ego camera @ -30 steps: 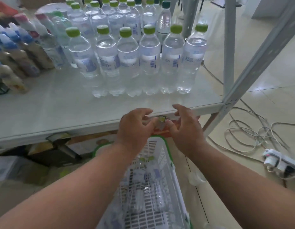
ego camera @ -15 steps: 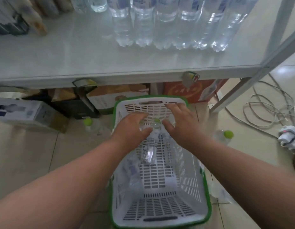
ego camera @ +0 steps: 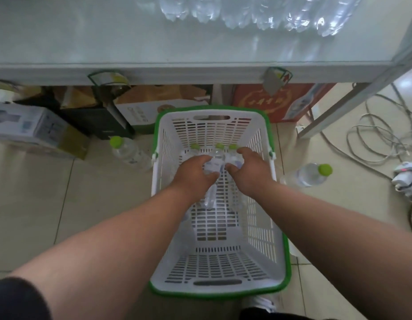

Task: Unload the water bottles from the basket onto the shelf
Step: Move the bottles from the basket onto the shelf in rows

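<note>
Both hands, left hand (ego camera: 195, 173) and right hand (ego camera: 250, 168), are curling around water bottles (ego camera: 215, 161) inside the basket (ego camera: 279, 227) (full, slick, probably heavy); gripping mid-body seems safest.

1. The basket (ego camera: 260, 204) is white with slotted, grid-patterned walls and floor, edged by a green rim.
2. The water bottles in the basket (ego camera: 215, 158) are clear with lime-green caps.
3. The bottle on the floor at 9 o'clock of the basket (ego camera: 128, 152) is clear with a lime-green cap; so is the bottle at 3 o'clock (ego camera: 309, 174).
4. The shelf (ego camera: 85, 42) is pale grey-white with a glossy top.
5. The row of bottles on the shelf (ego camera: 246, 12) is clear.
6. The floor (ego camera: 38, 204) is beige tile with thin dark grout lines.
7. The box at 1 o'clock of the basket (ego camera: 269, 102) is red with a gold round emblem.
8. The cables (ego camera: 373, 139) are white-grey.
</note>
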